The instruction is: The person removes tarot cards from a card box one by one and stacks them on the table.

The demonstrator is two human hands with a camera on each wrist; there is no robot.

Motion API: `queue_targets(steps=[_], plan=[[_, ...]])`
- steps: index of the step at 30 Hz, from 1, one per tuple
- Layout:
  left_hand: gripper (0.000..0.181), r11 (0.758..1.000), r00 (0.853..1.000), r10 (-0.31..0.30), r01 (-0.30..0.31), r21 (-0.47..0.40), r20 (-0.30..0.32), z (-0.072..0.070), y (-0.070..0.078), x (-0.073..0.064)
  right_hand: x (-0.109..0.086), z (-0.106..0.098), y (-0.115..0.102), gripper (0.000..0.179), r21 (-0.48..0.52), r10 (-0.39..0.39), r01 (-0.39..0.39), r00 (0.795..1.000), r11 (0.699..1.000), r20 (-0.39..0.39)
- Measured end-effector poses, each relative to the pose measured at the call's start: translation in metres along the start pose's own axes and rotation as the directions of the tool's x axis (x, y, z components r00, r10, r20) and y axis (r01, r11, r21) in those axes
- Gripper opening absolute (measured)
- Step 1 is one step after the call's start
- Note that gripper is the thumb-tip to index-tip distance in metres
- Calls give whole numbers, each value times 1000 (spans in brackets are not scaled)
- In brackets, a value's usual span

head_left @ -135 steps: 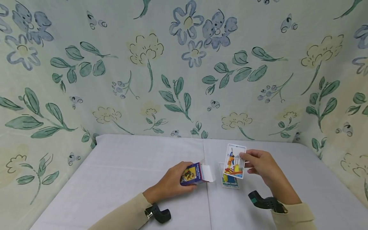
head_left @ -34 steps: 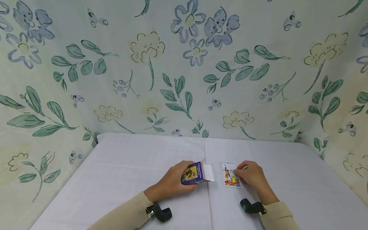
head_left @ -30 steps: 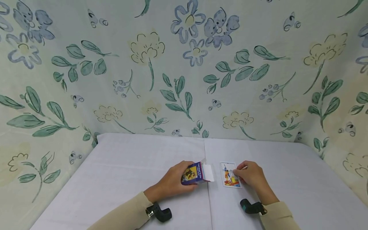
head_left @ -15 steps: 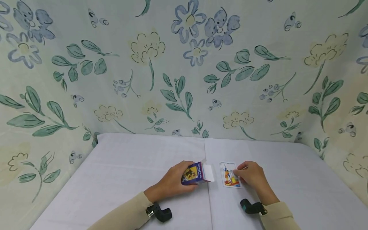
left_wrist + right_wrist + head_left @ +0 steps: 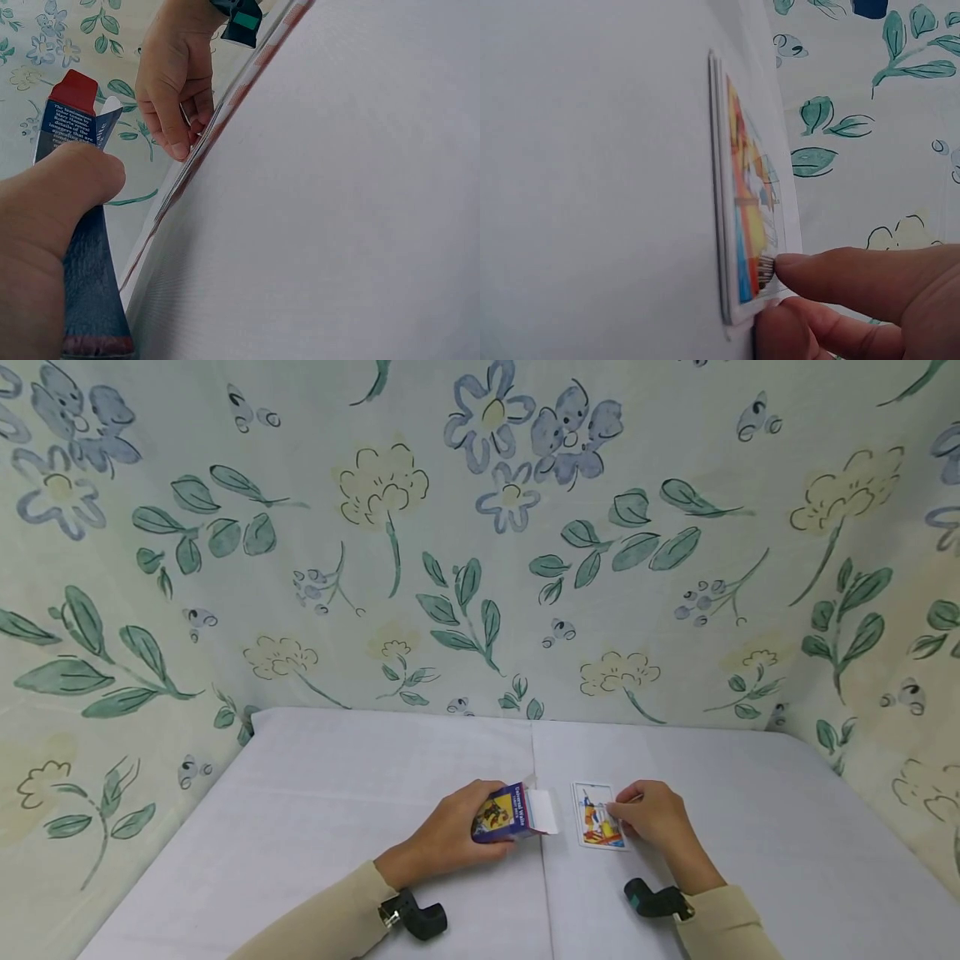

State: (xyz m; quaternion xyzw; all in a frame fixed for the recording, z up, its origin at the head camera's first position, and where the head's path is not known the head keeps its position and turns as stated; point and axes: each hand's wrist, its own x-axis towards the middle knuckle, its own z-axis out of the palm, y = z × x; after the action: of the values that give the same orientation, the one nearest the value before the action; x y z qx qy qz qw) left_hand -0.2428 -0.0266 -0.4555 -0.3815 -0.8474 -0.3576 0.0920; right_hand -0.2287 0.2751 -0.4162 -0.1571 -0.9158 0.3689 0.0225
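My left hand grips a blue tarot card box above the white cloth. The box's printed front faces up, and its white end flap hangs open toward the right. In the left wrist view the thumb lies across the blue box, beside its raised red flap. To the right, a tarot card with an orange and yellow picture lies face up over another card, nearly covering it. My right hand pinches its right edge, the thumb on the picture and a finger curled at the edge.
White cloth covers the table, with a crease running between box and cards. A floral curtain rises behind and at both sides. Each wrist wears a black camera, the left camera and the right camera.
Since the earliest frame, my right hand has lowered the orange and yellow card onto the card lying on the cloth. Over the last second neither hand visibly moves.
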Motion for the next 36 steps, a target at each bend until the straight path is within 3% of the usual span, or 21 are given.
queue_targets(steps=[10,19,21,25,27,32,36], plan=[[74,1000,1000,5,-5,-2,0,1,-1,0,1,-3,2,28,25,-9,9,1000,1000,19],[74,1000,1000,15,-15,2,-3,0,0,0,-8,-3,-19,29,121,-104,98,993,988,48],[74,1000,1000,10,-10,3,-2,0,0,0,1,4,-13,32,132,-137,130,990,983,46],[74,1000,1000,10,-10,3,0,-1,0,0,36,27,19,46,143,-199,193,979,971,33],[74,1000,1000,11,-11,2,0,-1,1,0,39,30,21,50,148,-221,213,975,966,34],[73,1000,1000,18,-18,4,-7,-1,1,0,-12,8,-32,36,192,-228,211,971,958,70],[73,1000,1000,21,-21,7,-8,0,0,1,-33,1,-52,30,241,-229,203,969,949,87]])
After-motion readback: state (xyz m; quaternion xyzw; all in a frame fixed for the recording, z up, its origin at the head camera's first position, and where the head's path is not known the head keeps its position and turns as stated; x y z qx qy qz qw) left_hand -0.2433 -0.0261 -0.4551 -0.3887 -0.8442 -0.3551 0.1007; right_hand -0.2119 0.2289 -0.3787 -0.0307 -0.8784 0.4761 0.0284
